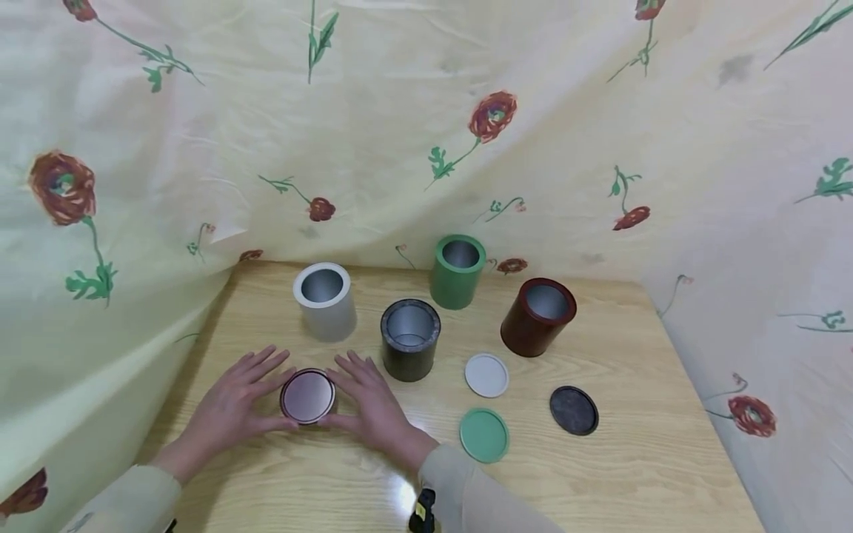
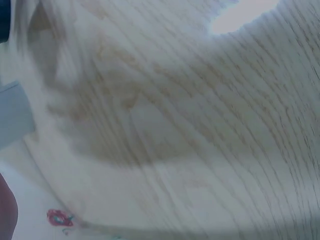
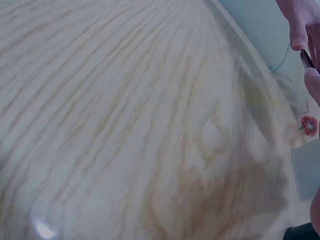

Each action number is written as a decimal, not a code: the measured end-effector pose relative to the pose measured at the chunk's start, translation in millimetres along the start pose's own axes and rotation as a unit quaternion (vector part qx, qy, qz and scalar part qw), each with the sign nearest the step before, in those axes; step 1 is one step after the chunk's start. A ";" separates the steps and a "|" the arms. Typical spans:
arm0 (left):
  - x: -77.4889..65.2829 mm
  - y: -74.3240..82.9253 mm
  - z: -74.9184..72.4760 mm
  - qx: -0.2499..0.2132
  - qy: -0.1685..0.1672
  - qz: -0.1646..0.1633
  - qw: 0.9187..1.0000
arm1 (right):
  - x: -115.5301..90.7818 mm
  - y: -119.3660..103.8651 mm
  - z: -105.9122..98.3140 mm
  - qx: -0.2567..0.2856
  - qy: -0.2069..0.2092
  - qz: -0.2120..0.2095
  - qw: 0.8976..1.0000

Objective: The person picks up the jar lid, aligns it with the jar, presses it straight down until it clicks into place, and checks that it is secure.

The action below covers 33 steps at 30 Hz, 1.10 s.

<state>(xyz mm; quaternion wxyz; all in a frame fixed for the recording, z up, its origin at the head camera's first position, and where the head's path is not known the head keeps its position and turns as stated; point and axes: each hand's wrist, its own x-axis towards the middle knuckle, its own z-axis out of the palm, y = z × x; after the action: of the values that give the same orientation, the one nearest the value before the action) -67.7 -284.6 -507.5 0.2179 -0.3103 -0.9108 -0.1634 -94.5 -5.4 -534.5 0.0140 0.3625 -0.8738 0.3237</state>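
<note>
My left hand (image 1: 241,403) and right hand (image 1: 373,407) hold a round, dark red lid (image 1: 308,397) between them at the left front of the table. Each hand has its thumb at the near edge and its index finger at the side, the other fingers spread forward. The lid's shiny face points up at the head camera. In the right wrist view, the thin dark edge of the lid (image 3: 306,59) shows between fingertips. Just beyond the hands stand an open white canister (image 1: 331,314) and an open dark grey canister (image 1: 409,359).
Farther back are a green canister (image 1: 455,285) and a dark red canister (image 1: 526,329), both open-topped. A white lid (image 1: 486,375), a green lid (image 1: 484,435) and a black lid (image 1: 574,410) lie on the wooden table (image 1: 653,459). Flowered cloth (image 1: 373,148) hangs behind.
</note>
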 end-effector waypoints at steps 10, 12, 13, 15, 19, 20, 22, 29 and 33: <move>13.3 1.9 -18.4 -0.013 0.060 0.034 0.998 | 5.9 -10.5 -19.3 0.002 0.053 -0.051 0.997; 16.7 2.8 -22.1 -0.015 0.069 0.039 0.997 | 7.0 -12.8 -24.1 0.000 0.064 -0.063 0.996; 18.5 3.4 -24.0 -0.014 0.074 0.041 0.996 | 7.8 -13.9 -26.6 -0.003 0.070 -0.069 0.995; 22.7 4.4 -27.5 -0.018 0.083 0.047 0.995 | 9.7 -16.1 -32.5 -0.012 0.082 -0.081 0.993; 33.0 7.5 -34.7 -0.014 0.092 0.052 0.994 | 13.9 -17.9 -46.8 -0.041 0.115 -0.108 0.987; 36.4 8.0 -35.8 -0.017 0.092 0.053 0.994 | 14.7 -17.6 -50.9 -0.047 0.121 -0.112 0.985; 43.7 9.0 -37.1 -0.015 0.096 0.055 0.994 | 16.4 -16.5 -59.5 -0.059 0.136 -0.123 0.981; 77.4 12.8 -36.5 -0.009 0.107 0.066 0.992 | 20.4 -6.8 -92.1 -0.072 0.158 -0.130 0.976; 100.3 16.6 -33.9 -0.002 0.106 0.073 0.992 | 20.4 1.4 -112.4 -0.072 0.158 -0.122 0.977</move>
<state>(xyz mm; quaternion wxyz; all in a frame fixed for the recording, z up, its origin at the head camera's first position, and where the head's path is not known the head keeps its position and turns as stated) -118.6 -237.2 -426.0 0.3246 -0.3574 -0.8570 -0.1805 -134.0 47.3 -441.2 0.2172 0.4092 -0.8305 0.3093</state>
